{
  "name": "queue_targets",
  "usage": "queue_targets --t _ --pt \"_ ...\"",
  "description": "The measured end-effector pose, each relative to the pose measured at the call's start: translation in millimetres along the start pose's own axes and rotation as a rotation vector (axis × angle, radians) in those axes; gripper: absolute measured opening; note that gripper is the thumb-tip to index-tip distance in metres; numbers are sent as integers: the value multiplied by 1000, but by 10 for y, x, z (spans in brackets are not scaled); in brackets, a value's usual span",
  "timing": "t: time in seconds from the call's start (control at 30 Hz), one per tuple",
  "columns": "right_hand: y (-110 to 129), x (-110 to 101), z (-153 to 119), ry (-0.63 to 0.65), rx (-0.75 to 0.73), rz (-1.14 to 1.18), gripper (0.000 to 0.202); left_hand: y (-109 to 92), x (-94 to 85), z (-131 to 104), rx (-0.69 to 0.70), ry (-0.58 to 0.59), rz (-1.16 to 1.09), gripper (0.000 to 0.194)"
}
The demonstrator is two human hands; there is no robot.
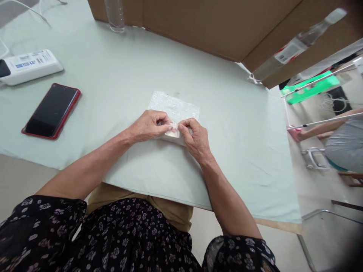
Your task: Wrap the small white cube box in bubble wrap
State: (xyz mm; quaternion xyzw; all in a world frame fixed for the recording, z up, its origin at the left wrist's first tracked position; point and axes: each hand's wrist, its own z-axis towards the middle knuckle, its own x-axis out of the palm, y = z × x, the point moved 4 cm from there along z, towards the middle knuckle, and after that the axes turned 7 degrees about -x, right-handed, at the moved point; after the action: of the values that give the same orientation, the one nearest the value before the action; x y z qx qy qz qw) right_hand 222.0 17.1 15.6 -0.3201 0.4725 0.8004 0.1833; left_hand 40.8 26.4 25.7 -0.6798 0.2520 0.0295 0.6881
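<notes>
The small pale piece and the clear plastic sheet are partly covered by the left hand and right hand, the cardboard box is cut off by the top edge and another person by the right, and the label on the slanted bottle is too blurred to be read.

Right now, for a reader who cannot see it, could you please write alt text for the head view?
A left hand and a right hand pinch a small pale piece, too unclear to identify, over a crinkled translucent plastic sheet on a light green tablecloth. A red-cased smartphone lies to the left, and brown cardboard stands behind.
</notes>
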Motion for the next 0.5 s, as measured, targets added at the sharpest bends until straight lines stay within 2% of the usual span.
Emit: queue_targets --t 0.27,0.5 --pt "18 -18 -36 -59 10 -2 18 11 1 -8 -7 -47 -46 21" --pt "-4 -1 -38 -26 -43 -83 17 11 7 0 -41 -30 -55 17"
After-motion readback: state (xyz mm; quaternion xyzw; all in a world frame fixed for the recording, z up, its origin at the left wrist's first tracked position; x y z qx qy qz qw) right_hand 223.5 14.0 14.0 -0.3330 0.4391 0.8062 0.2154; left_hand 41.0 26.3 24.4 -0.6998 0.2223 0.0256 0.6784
